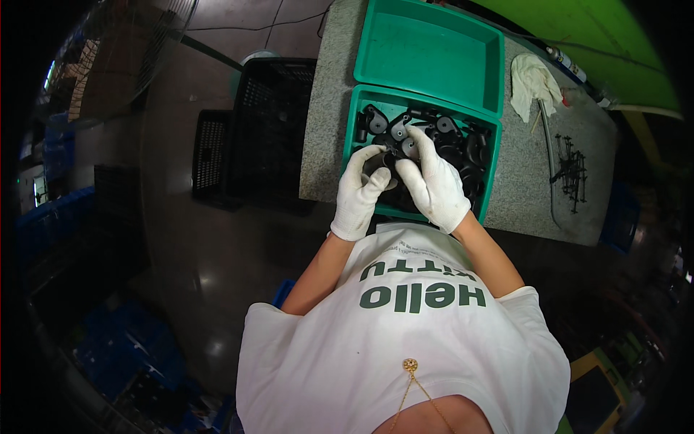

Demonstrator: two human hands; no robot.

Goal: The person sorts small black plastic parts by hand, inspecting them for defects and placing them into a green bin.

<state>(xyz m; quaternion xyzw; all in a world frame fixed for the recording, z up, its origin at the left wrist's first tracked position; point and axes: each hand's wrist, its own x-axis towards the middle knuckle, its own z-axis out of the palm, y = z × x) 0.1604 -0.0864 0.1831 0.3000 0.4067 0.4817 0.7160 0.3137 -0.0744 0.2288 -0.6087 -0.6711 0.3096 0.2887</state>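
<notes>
Both my hands wear white gloves and work over a green tray (351, 130) full of several black plastic parts (463, 148). My left hand (359, 192) is curled around a dark rounded part (377, 160) at the tray's left side. My right hand (434, 181) reaches across from the right, its fingers pinching the same part's upper end near a grey-faced piece (406, 145). The two hands touch each other over the tray's near half. What lies under my palms is hidden.
A second green tray (426, 50) sits behind the first on a speckled stone bench (520, 181). A white rag (533, 83), a grey tube (548, 155) and a small black rack of pins (571, 170) lie to the right. Black crates (271, 123) stand left on the floor.
</notes>
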